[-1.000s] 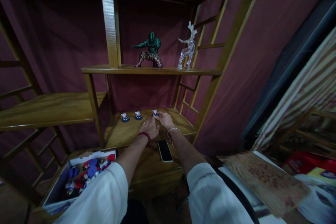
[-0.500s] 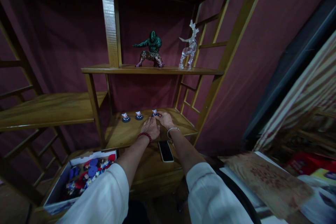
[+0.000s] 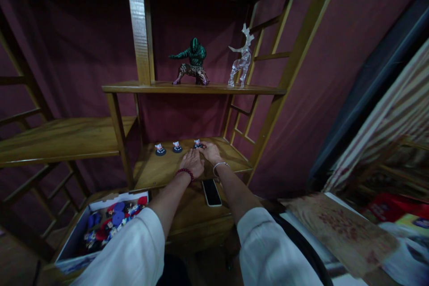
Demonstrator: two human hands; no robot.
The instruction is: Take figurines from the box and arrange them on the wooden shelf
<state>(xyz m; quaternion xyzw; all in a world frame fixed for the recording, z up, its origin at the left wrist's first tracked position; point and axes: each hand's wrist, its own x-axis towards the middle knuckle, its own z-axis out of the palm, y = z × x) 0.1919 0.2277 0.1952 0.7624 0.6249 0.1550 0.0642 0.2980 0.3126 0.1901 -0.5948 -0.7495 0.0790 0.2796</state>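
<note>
A small white-headed figurine (image 3: pixel 197 144) on a dark round base stands at the right of the lower shelf (image 3: pixel 156 172). My right hand (image 3: pixel 211 153) is closed on its right side, thumb and fingers pinching the base. Beside it, my left hand (image 3: pixel 192 163) lies low over the wood, fingers stretched towards the figurine's front; whether they touch it I cannot tell. Two matching figurines stand to the left in the same row, a middle figurine (image 3: pixel 177 146) and a left figurine (image 3: pixel 160 149).
Below my wrists lies a phone (image 3: pixel 212 192). An open box (image 3: pixel 72 261) of mixed small figures sits at lower left. On the upper shelf (image 3: pixel 214 90) stand a dark green crouching statue (image 3: pixel 192 62) and a clear deer ornament (image 3: pixel 241 60). Wooden posts frame both sides.
The view has shifted very slightly. Both hands stay at the right figurine, with no clear movement of it or of the other figurines.
</note>
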